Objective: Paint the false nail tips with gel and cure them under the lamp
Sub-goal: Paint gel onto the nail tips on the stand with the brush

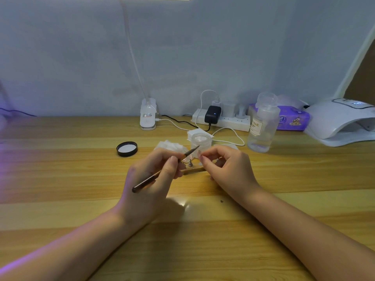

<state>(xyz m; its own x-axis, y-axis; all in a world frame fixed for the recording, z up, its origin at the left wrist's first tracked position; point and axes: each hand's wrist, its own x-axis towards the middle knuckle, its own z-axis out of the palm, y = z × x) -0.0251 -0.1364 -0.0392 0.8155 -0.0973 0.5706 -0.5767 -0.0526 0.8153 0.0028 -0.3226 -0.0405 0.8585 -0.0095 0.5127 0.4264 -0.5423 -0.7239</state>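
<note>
Wooden desk (60,169) is running under a pale blue partition (71,57). Both forearms are entering from 6 o'clock and converging at frame centre, wrists lying on or just above the wood.

Left hand (154,179) is curling its fingers round a dark nail brush (162,173), pen-style; the handle is trailing toward 8 o'clock, the bristle end is pointing toward 2 o'clock.

Right hand (225,169) is pinching a small false nail tip (199,153) between thumb and forefinger, remaining fingers loosely curled. The brush point is sitting just beside the tip; contact cannot be confirmed.

Directly behind the hands, at 12 o'clock, an open clear jar (201,141) is standing; its black lid (127,148) is lying at 10 o'clock. A thin wooden strip (193,170) is lying under the hands, details blurred.

At 2 o'clock: clear pump bottle (262,126), purple tissue pack (292,118), white curing lamp (341,122) at the right edge. A power strip (223,119) is lying along the partition.
</note>
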